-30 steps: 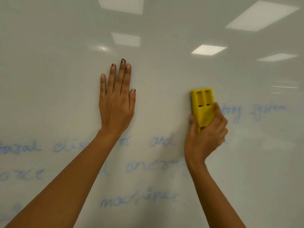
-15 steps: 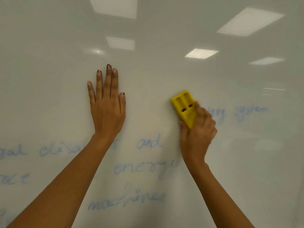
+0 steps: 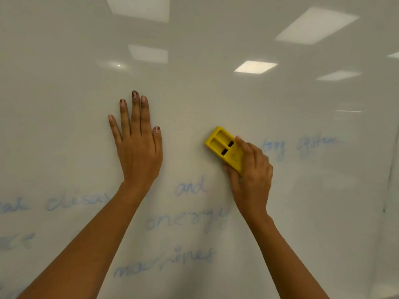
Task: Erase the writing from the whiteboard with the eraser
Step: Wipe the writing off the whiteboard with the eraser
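Observation:
A glossy whiteboard [image 3: 216, 100] fills the head view. Faint blue handwriting [image 3: 190, 187] runs across its lower half, with more words to the right [image 3: 300, 145] and at the lower left. My right hand [image 3: 251, 171] grips a yellow eraser [image 3: 222, 145] and presses it flat on the board, tilted up to the left, just left of the right-hand words. My left hand [image 3: 138, 145] lies flat on the board with fingers spread upward, left of the eraser and above the writing.
Ceiling lights [image 3: 254, 66] reflect in the board's upper part. The board's right edge [image 3: 388, 190] shows as a dark line at the far right.
The eraser has slid left and tilted from upright to pointing up-left. My left hand has stayed flat on the board. The view has shifted slightly.

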